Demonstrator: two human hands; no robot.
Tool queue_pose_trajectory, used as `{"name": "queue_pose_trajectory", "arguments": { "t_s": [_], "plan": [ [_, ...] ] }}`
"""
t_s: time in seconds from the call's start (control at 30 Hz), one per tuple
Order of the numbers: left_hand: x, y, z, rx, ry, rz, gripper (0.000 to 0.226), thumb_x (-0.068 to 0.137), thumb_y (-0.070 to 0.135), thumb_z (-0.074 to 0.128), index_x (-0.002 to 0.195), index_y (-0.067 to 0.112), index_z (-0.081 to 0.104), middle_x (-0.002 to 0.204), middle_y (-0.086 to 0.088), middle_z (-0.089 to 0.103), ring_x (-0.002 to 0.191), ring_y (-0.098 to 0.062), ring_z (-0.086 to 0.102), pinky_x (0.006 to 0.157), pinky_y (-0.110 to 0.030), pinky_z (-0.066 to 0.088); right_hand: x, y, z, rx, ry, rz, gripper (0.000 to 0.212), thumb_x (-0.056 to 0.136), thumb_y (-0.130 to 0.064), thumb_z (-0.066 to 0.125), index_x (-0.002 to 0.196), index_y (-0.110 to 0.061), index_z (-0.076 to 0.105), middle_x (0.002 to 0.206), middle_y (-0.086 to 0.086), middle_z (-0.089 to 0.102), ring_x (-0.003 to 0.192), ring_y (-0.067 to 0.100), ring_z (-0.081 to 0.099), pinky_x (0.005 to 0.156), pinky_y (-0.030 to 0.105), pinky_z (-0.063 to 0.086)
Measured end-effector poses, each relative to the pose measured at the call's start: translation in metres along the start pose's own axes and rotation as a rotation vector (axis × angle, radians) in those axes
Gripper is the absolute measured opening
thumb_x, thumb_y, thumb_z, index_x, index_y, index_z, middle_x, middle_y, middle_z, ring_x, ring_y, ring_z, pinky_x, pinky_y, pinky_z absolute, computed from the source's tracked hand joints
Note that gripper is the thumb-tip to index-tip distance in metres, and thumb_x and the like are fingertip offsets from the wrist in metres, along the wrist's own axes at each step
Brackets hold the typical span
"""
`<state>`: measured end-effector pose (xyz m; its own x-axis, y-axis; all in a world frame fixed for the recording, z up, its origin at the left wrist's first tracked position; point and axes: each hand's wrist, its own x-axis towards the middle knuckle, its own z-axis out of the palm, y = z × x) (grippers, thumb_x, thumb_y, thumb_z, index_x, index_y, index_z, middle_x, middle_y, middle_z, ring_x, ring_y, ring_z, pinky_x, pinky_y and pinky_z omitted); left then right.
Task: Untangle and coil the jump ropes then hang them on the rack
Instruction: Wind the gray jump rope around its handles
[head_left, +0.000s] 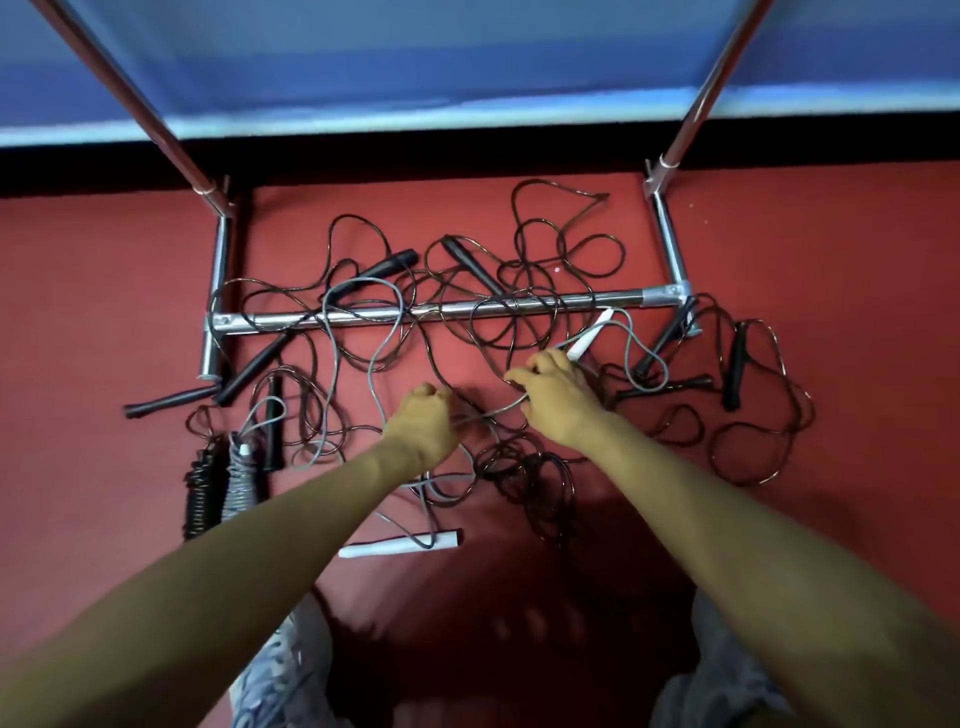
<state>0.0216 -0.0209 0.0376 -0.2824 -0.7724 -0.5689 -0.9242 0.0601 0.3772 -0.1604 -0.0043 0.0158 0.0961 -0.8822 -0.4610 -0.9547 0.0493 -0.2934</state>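
Note:
Several jump ropes lie tangled on the red floor, black cords (524, 322) with black handles, and a grey cord (363, 332) with white handles. My right hand (558, 400) grips one white handle (587, 338) and the grey cord beside it. My left hand (423, 423) pinches the grey cord a little to the left, so a short stretch runs between both hands. The other white handle (400, 545) lies on the floor near my knees. The chrome rack's base bar (441, 310) crosses the tangle, with cords lying over it.
Two coiled ropes, one black (200, 493) and one grey (241, 483), lie at the lower left. Loose black handles (166, 401) rest by the rack's left foot, more at the right (735, 369). Rack uprights (670, 244) rise toward a blue wall. My knees are at the bottom edge.

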Motion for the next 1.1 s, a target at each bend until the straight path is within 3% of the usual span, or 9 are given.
{"name": "queue_pose_trajectory", "arguments": {
  "t_s": [0.2,0.3,0.4,0.5,0.63,0.8,0.9,1.03,1.1],
  "plan": [
    [0.021,-0.025,0.034,-0.03,0.009,-0.051,0.041,0.086,0.012,0.061,0.126,0.008,0.056,0.125,-0.02,0.05,0.116,-0.04,0.049,0.101,-0.036,0.038,0.02,0.002,0.036,-0.247,0.026,-0.098,0.038,0.094,-0.009,0.049,0.132,-0.014,0.052,0.15,0.013,0.028,0.147,0.031,0.005,0.119,0.046,0.003],
    [0.022,-0.028,0.041,-0.035,0.057,-0.045,0.04,0.083,0.007,0.061,0.122,0.006,0.059,0.123,-0.021,0.051,0.115,-0.041,0.047,0.102,-0.037,0.036,0.019,0.006,0.045,-0.216,0.161,-0.131,0.026,0.08,-0.002,0.066,0.106,-0.006,0.066,0.13,0.018,0.051,0.138,0.039,0.033,0.115,0.05,0.023],
    [0.019,-0.026,0.04,-0.097,0.069,-0.042,0.039,0.085,0.008,0.06,0.124,0.007,0.06,0.123,-0.02,0.052,0.116,-0.039,0.048,0.103,-0.036,0.036,0.014,0.009,0.044,-0.128,0.292,-0.179,0.024,0.06,-0.003,0.083,0.078,-0.009,0.068,0.09,0.012,0.065,0.103,0.039,0.062,0.095,0.056,0.046],
    [0.008,-0.008,0.031,-0.183,0.118,0.05,0.037,0.093,0.01,0.055,0.13,0.009,0.056,0.119,-0.019,0.058,0.113,-0.035,0.052,0.097,-0.032,0.036,0.005,0.002,0.024,0.002,0.395,-0.286,0.01,0.078,-0.012,0.073,0.084,-0.013,0.066,0.078,0.006,0.062,0.082,0.032,0.065,0.093,0.05,0.044],
    [-0.016,0.025,0.005,-0.378,0.24,0.106,0.022,0.101,0.021,0.046,0.109,0.008,0.061,0.088,-0.016,0.069,0.086,-0.035,0.063,0.078,-0.039,0.047,-0.012,-0.008,-0.019,-0.063,0.547,-0.422,0.008,0.083,-0.02,0.061,0.088,-0.017,0.065,0.077,0.001,0.061,0.075,0.025,0.064,0.092,0.042,0.042],
    [-0.062,0.047,-0.05,-0.574,0.436,0.132,0.021,0.099,0.013,0.047,0.082,0.011,0.058,0.075,-0.006,0.061,0.071,-0.023,0.053,0.067,-0.023,0.039,-0.052,-0.017,-0.092,-0.268,0.119,-0.164,0.019,0.098,-0.018,0.042,0.112,-0.016,0.055,0.112,0.004,0.064,0.109,0.026,0.058,0.104,0.044,0.029],
    [-0.097,0.05,-0.09,-0.573,0.504,0.096,0.019,0.097,0.013,0.052,0.079,0.016,0.057,0.07,0.003,0.052,0.067,-0.012,0.044,0.055,-0.011,0.032,-0.087,-0.012,-0.124,-0.24,0.094,-0.108,0.02,0.101,-0.019,0.04,0.113,-0.016,0.055,0.114,0.005,0.063,0.107,0.027,0.058,0.092,0.039,0.039],
    [-0.142,0.062,-0.125,-0.34,0.422,0.023,0.015,0.094,0.008,0.053,0.1,0.004,0.066,0.093,-0.012,0.068,0.079,-0.025,0.059,0.067,-0.026,0.039,-0.127,-0.023,-0.181,-0.041,0.178,-0.074,0.022,0.099,-0.018,0.045,0.113,-0.017,0.063,0.108,0.008,0.066,0.1,0.032,0.06,0.078,0.035,0.044],
    [-0.165,0.071,-0.136,-0.273,0.358,0.016,0.042,0.088,0.006,0.059,0.13,0.005,0.054,0.121,-0.018,0.063,0.105,-0.032,0.06,0.084,-0.029,0.043,-0.146,-0.043,-0.212,0.002,0.212,-0.167,0.023,0.097,-0.02,0.05,0.112,-0.022,0.066,0.105,0.005,0.069,0.1,0.03,0.062,0.084,0.038,0.049]
  ]
}}
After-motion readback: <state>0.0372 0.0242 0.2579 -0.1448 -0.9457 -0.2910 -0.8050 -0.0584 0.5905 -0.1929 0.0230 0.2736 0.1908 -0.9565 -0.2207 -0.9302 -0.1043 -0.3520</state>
